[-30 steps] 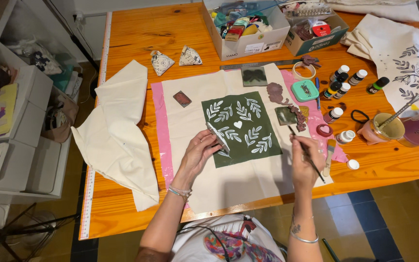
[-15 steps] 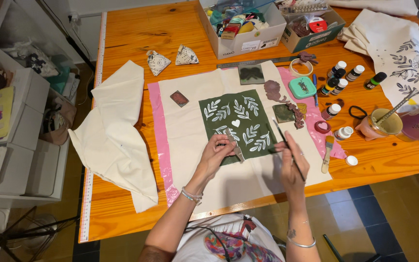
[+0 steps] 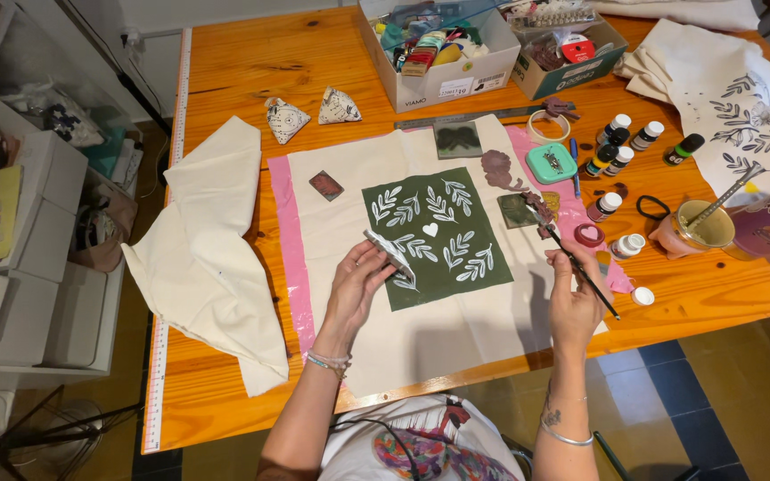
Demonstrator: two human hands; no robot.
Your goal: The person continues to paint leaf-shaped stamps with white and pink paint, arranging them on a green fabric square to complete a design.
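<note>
Pinched in the left hand (image 3: 356,287), a leaf stencil (image 3: 391,256) now lifts off the green print (image 3: 436,234) (right hand (image 3: 574,301) grips a paintbrush (image 3: 581,267), drawn back).

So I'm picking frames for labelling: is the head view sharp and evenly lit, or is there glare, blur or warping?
Head view: sharp across the green print, left hand and right hand; light soft and even, shadows faint; mild sheen on the table; the wide lens bows the table edges; no motion blur on the brush.
</note>
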